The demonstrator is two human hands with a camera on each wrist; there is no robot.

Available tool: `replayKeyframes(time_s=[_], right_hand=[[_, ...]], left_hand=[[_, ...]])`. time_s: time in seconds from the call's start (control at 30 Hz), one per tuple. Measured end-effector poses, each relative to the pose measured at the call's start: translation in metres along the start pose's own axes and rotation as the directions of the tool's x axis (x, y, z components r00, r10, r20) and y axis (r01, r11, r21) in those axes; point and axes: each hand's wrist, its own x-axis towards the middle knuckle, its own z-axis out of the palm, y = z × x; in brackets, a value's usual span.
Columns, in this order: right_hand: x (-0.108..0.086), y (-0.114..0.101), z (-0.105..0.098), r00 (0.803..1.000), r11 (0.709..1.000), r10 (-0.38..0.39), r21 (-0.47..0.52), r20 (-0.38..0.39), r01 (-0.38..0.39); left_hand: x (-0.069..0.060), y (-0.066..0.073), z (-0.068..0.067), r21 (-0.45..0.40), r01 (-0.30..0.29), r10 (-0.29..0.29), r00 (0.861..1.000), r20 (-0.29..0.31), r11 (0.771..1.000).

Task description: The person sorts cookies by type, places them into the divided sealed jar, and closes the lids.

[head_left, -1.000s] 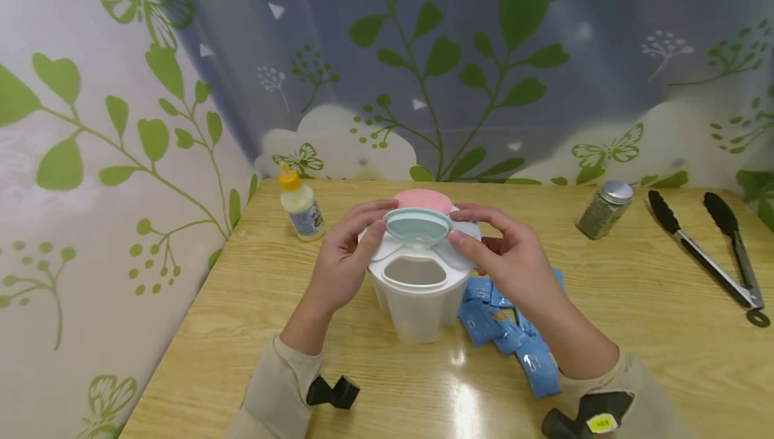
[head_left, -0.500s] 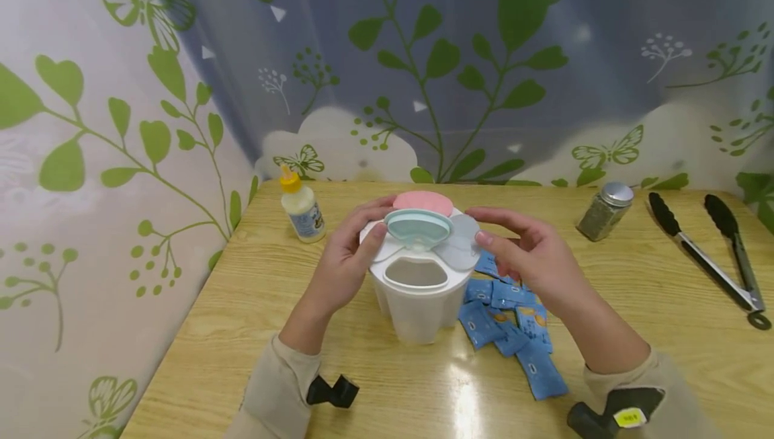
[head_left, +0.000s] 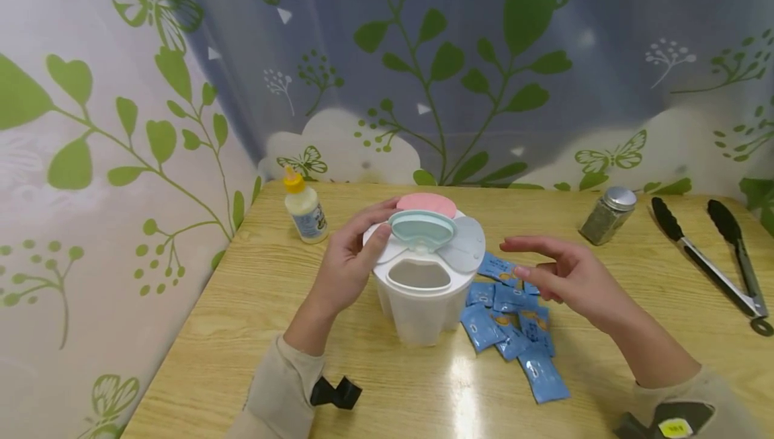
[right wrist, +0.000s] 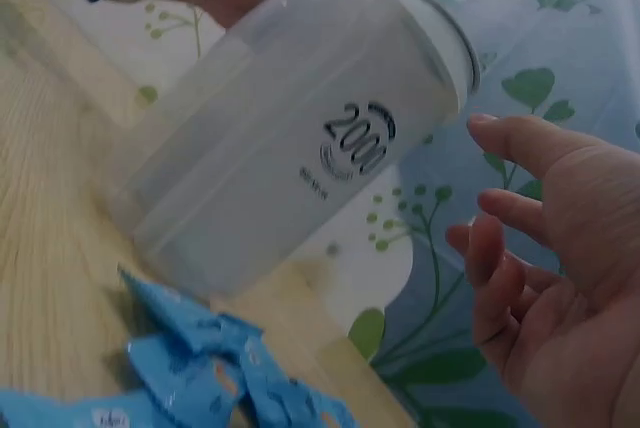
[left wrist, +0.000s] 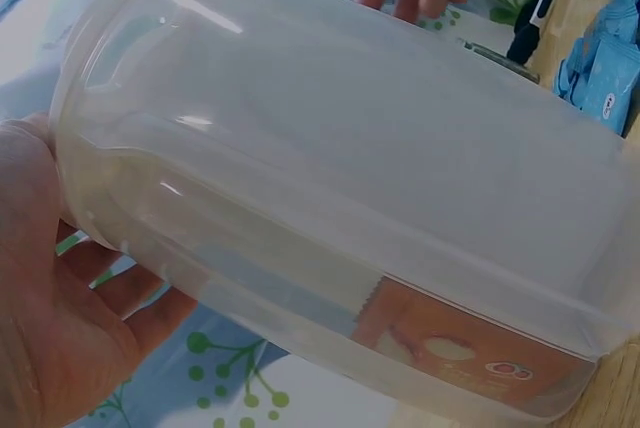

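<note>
A clear, white-lidded storage canister (head_left: 417,318) stands upright on the table in the head view. Its teal flap (head_left: 422,229) is raised, baring an opening at the front; the pink flap (head_left: 426,204) and grey flap (head_left: 468,244) lie down. My left hand (head_left: 347,261) grips the lid's left rim, thumb on top. Through the wall in the left wrist view, an orange packet (left wrist: 460,348) shows at the canister's bottom. My right hand (head_left: 577,284) hovers over the right side of several blue packets (head_left: 482,328), fingers loosely bent, holding nothing.
A yellow-capped bottle (head_left: 307,214) is at the back left. Toward the back right are a glass jar (head_left: 607,216) with a silver lid and black-tipped tongs (head_left: 713,264). A patterned curtain (head_left: 459,89) hangs behind the wooden table (head_left: 230,358).
My right hand has come off the teal flap and moved right, away from the canister and over the blue packets. The left hand keeps its grip; the teal flap stays up.
</note>
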Motion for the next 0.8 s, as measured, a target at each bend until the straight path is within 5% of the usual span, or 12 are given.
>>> replayKeyframes(time_s=[0.27,0.8], right_hand=[[-0.010,0.022,-0.014,0.999,0.999,0.040,-0.037,0.019,-0.039],[-0.016,0.066,-0.034,0.987,0.977,0.147,-0.150,-0.058,-0.155]], left_hand=[[0.001,0.000,0.001,-0.010,-0.020,0.020,1.000,-0.012,1.000],[0.000,0.002,0.002,-0.004,-0.019,0.019,0.999,-0.032,1.000]])
